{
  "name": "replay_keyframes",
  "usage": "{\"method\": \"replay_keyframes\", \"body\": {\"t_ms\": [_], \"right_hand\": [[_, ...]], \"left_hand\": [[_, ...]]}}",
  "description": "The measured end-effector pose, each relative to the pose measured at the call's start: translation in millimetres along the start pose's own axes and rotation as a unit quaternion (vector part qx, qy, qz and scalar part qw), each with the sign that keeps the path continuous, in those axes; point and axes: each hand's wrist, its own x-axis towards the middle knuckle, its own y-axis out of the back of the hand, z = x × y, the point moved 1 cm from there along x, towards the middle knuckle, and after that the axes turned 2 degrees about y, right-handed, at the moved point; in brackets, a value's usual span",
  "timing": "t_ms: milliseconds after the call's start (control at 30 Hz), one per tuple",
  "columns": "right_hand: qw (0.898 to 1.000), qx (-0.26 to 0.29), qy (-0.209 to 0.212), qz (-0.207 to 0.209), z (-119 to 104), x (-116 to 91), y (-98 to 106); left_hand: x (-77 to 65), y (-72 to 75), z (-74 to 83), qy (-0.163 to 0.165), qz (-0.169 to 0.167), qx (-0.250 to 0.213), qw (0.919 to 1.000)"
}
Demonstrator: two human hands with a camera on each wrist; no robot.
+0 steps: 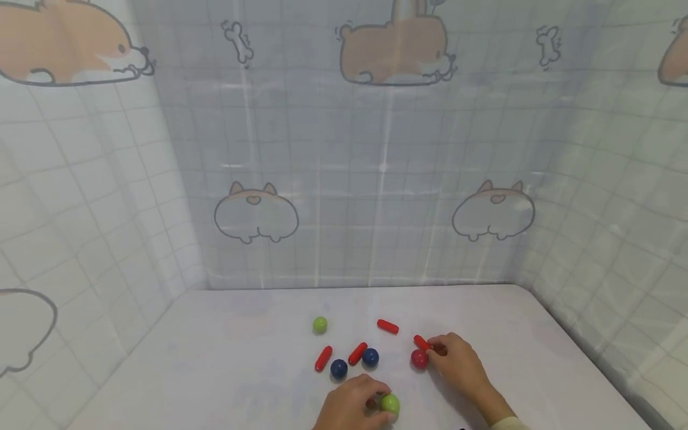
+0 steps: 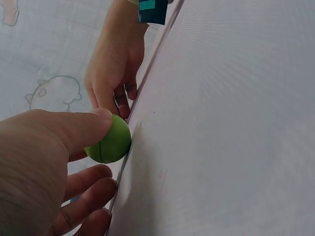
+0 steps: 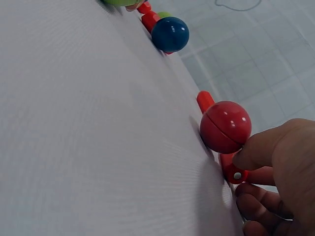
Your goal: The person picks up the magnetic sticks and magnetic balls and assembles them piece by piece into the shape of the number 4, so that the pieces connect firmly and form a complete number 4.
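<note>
In the head view, my left hand pinches a green ball between thumb and fingers near the front. The left wrist view shows this green ball under my thumb, with a thin seam round it. Farther right, my right hand pinches one end of a short red rod. A silvery round spot marks the end of that red rod in the right wrist view. A red ball sits right beside the rod and my right thumb; whether they touch I cannot tell.
Two dark blue balls lie left of the red ball, with red rods next to them. Farther back are another red rod and a second green ball. Patterned curtains surround the white table.
</note>
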Motion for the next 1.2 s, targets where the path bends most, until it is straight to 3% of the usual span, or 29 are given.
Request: {"method": "replay_keyframes", "body": {"t_ms": [700, 967, 1133, 1200], "right_hand": [[0.999, 0.031, -0.012, 0.006, 5, 1, -8], [0.999, 0.028, -0.041, -0.005, 4, -5, -9], [0.999, 0.025, -0.043, -0.007, 3, -9, -11], [0.999, 0.013, -0.035, -0.005, 4, -11, -11]], "left_hand": [[2.6, -1.5, -0.4, 0.032, 0.019, 0.005, 0.9993], [7.7, -6.3, -7.7, 0.054, -0.039, -0.017, 0.9976], [5.8, -9.2, -12.4, 0.068, -0.056, -0.034, 0.9956], [5.3, -9.5, -13.7, 0.059, -0.063, -0.041, 0.9954]]}}
